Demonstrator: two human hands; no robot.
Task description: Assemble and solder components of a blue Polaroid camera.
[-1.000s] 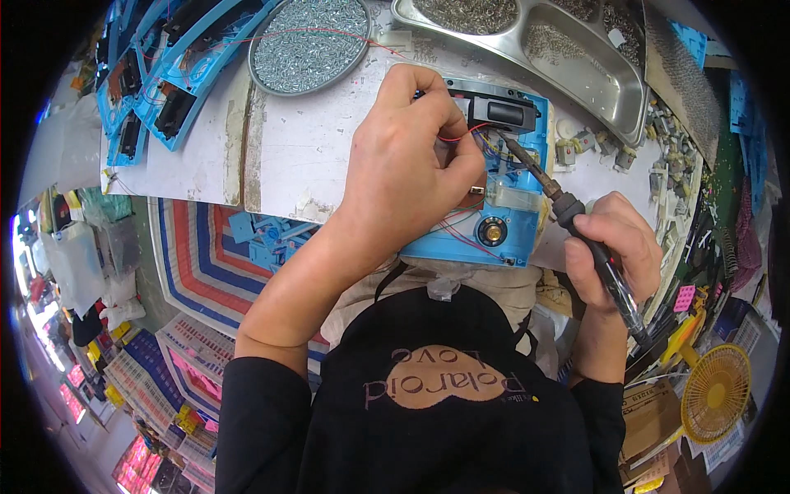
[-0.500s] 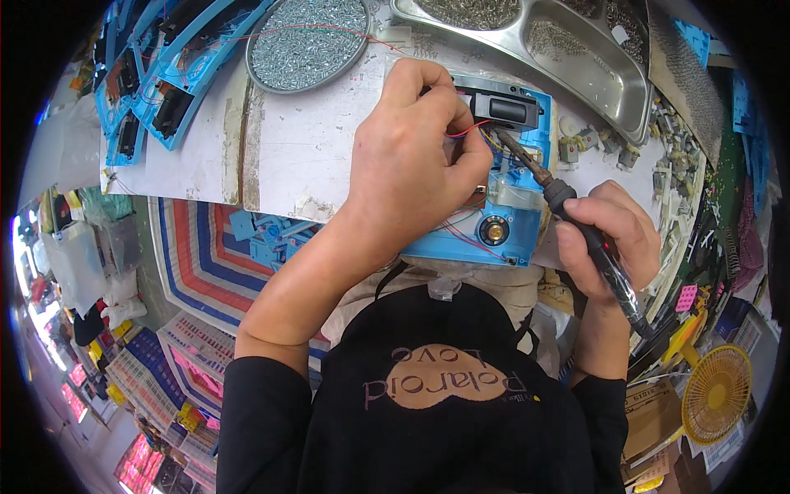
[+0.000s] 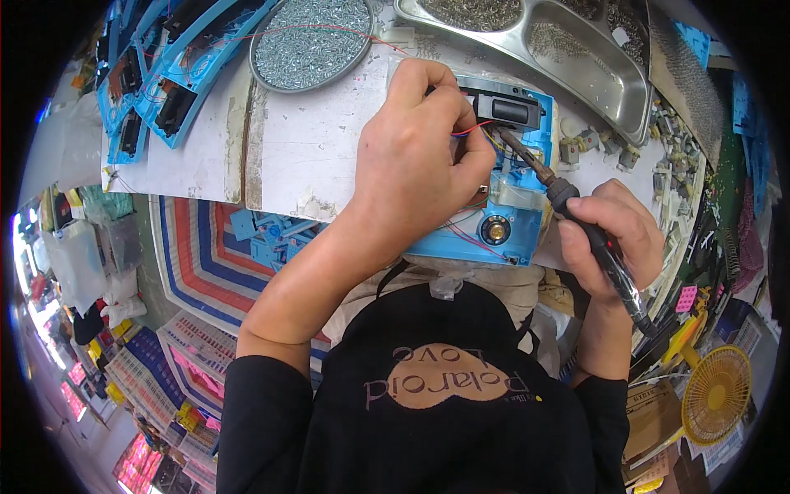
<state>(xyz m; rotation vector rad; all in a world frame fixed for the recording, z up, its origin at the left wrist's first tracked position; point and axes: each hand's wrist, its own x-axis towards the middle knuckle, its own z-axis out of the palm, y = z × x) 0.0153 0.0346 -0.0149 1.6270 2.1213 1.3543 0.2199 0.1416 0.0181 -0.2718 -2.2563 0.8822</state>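
My right hand (image 3: 617, 239) grips the black handle of a soldering iron (image 3: 564, 194), whose tip points up and left into a blue plastic housing (image 3: 436, 244). The tip sits close under a black module (image 3: 512, 110) at the housing's far end; contact there is too small to tell. My left hand (image 3: 420, 140) is closed over the left side of the housing, fingers pinched near a red wire (image 3: 471, 129). What those fingertips hold is hidden behind the hand. A small round speaker (image 3: 494, 231) shows in the near part of the housing.
A round tray of silver screws (image 3: 368, 58) stands at the far left, and a metal compartment tray (image 3: 640, 123) holds more small parts. Several blue housings (image 3: 185, 95) are stacked left. Small grey motors (image 3: 629, 156) lie right. A yellow fan (image 3: 716, 395) stands lower right.
Both hands and the soldering iron have shifted very slightly to the right. Their grips look the same, and the iron's tip stays beneath the black module.
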